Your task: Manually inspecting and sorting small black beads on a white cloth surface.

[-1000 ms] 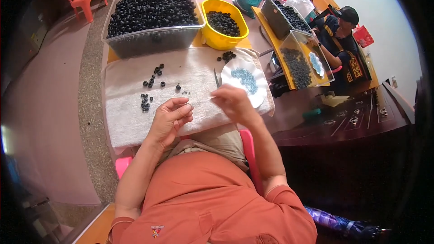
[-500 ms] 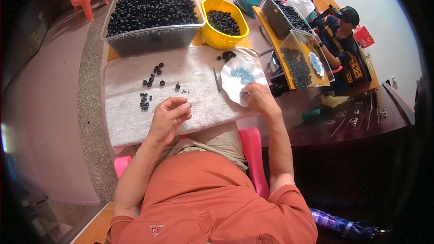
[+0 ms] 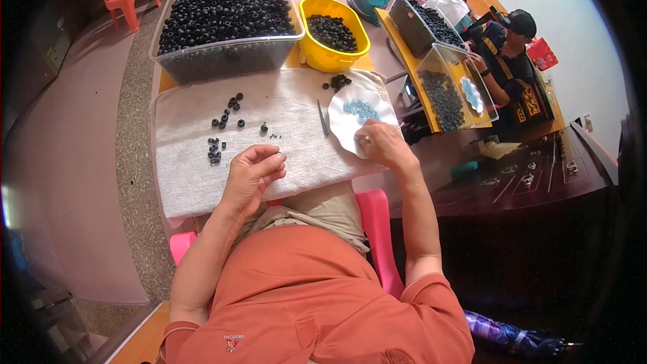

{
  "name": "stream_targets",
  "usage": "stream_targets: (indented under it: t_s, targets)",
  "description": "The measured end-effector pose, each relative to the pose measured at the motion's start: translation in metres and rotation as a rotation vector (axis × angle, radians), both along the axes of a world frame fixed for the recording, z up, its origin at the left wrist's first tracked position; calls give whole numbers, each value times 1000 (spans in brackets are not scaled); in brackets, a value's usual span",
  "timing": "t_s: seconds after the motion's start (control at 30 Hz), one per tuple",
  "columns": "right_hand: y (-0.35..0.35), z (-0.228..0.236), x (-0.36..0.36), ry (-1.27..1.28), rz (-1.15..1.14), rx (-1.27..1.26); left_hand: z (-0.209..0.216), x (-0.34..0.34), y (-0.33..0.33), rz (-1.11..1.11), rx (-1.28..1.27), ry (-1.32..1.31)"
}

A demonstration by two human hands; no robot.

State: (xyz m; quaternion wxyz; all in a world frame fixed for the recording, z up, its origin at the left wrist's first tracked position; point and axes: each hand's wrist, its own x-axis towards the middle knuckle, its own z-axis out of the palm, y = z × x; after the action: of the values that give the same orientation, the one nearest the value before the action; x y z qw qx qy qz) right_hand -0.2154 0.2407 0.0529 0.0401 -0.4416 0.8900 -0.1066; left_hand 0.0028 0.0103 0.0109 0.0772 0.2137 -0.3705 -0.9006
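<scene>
Thumb and forefinger of my left hand point(image 3: 248, 174) are pinched together above the near part of the white towel point(image 3: 192, 192). Something tiny and dark shows at their tips, too small to name. My right hand point(image 3: 385, 145) reaches over the near right rim of a white scalloped plate point(image 3: 345, 138), its fingers closed together low over it. Whatever they hold is hidden. Small light-blue pieces point(image 3: 361, 110) lie heaped on that plate. Just left of it rests a slim dark tool like tweezers point(image 3: 323, 118). Loose black ring-shaped parts point(image 3: 224, 118) lie scattered left of centre.
Behind the towel stand a large clear bin point(image 3: 226, 61) and a yellow tub point(image 3: 334, 61), both holding black parts. More black parts point(image 3: 340, 81) sit by the plate. At right, a co-worker point(image 3: 505, 47) sits at another table point(image 3: 409, 61) with clear boxes.
My right hand has shifted very slightly over the plate, fingers still together. My left hand keeps its pinch in place. The co-worker's arm has moved near the clear box.
</scene>
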Motion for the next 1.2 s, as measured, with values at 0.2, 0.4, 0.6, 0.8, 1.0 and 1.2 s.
stream_targets:
  t_s: [0.2,0.4,0.6,0.8,1.0,1.2]
  targets:
    - [-4,-2,-3,16,15,13,1,0,1,-1,-8,-2]
    - [-9,0,-1,31,21,14,-1,0,0,2,-4,-6]
    - [-7,-6,0,3,-31,-80,1,0,0,5,-9,-21]
    - [3,-13,-5,25,13,-139,3,0,0,10,-18,-31]
    - [0,-7,0,99,38,-330,1,0,0,2,-12,-16]
    - [-24,4,29,-306,-72,-599,-3,0,1,7,-3,0]
